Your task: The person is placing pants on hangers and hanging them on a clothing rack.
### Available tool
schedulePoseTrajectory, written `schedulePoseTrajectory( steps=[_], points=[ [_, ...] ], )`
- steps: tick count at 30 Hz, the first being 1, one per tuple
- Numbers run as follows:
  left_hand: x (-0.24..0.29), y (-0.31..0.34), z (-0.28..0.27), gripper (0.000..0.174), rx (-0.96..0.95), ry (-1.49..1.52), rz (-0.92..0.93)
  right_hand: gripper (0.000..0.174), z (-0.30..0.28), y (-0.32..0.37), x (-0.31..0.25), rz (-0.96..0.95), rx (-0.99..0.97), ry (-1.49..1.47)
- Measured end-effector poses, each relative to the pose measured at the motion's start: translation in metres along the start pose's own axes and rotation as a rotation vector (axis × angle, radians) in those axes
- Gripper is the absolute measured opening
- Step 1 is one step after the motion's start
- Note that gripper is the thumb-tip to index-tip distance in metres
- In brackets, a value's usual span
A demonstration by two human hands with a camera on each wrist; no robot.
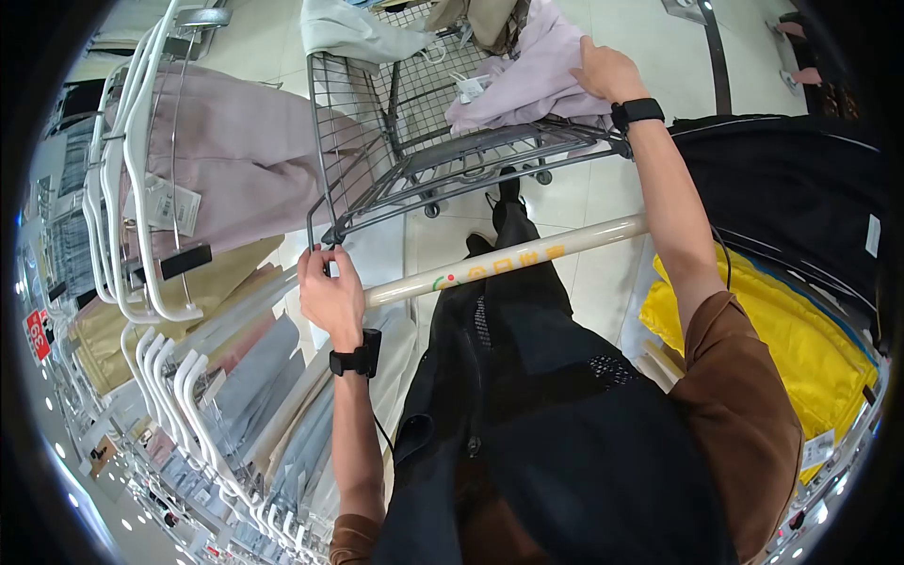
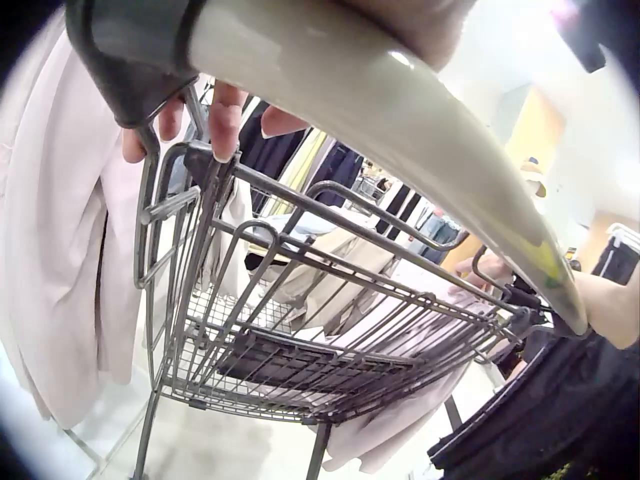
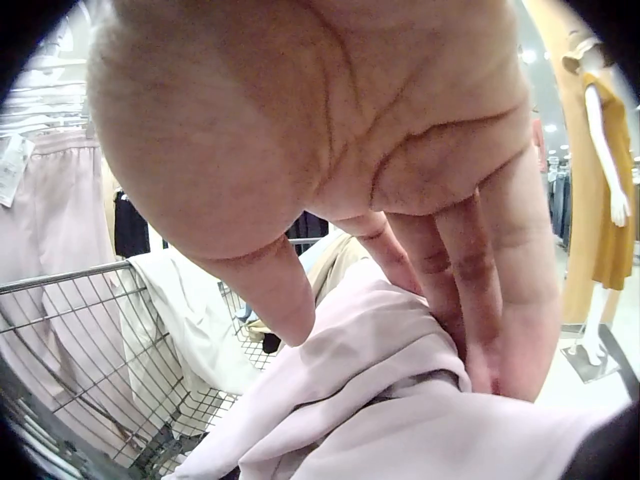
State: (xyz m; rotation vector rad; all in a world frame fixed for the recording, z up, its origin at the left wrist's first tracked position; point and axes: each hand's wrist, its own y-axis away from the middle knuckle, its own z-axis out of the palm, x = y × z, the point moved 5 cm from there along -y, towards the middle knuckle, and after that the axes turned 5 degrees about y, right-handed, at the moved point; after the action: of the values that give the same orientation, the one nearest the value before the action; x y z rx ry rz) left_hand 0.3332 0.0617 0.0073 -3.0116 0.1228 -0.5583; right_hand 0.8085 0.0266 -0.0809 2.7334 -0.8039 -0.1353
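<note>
My left hand (image 1: pixel 330 292) grips the left end of the cart handle (image 1: pixel 508 259), where it meets the frame. In the left wrist view, its fingers (image 2: pixel 226 130) hang down past the handle beside the dark corner fitting. Farther forward, my right hand (image 1: pixel 603 73) rests on a pale pink garment (image 1: pixel 532 75) draped over the right side of the wire cart (image 1: pixel 424 169). Seen from the right wrist, the thumb (image 3: pixel 275 300) stands apart from the fingers (image 3: pixel 515 290), which reach straight down against the bunched cloth. A white tag (image 1: pixel 471 89) lies on this garment.
A white garment (image 1: pixel 358 38) hangs over the cart's left side, with beige clothing (image 1: pixel 471 19) farther forward. Pink trousers (image 1: pixel 226 141) on white hangers stand close on the left. Dark clothes (image 1: pixel 782 179) and yellow garments (image 1: pixel 753 311) are at the right. A mannequin (image 3: pixel 605 190) stands beyond.
</note>
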Motion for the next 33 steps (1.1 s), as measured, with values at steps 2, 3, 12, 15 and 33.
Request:
schedulePoseTrajectory(
  steps=[2,3,12,15,33],
  points=[
    [-0.003,0.004,0.004,0.025,0.046,0.004,0.034,0.042,-0.002,-0.002,0.002,-0.006,0.012,-0.002],
    [-0.003,0.005,0.003,0.025,0.057,0.008,0.034,0.04,-0.003,0.0,0.002,-0.012,0.02,0.001],
    [0.006,0.016,0.006,0.021,0.004,-0.003,-0.025,0.045,0.013,-0.009,0.012,0.01,0.077,-0.069],
    [0.007,0.017,0.006,0.02,0.004,-0.004,-0.057,0.052,-0.003,0.002,-0.002,-0.018,0.158,-0.127],
    [-0.002,0.006,0.017,0.019,0.035,0.062,-0.027,0.024,0.1,-0.044,-0.168,-0.74,-0.064,0.235]
  ],
)
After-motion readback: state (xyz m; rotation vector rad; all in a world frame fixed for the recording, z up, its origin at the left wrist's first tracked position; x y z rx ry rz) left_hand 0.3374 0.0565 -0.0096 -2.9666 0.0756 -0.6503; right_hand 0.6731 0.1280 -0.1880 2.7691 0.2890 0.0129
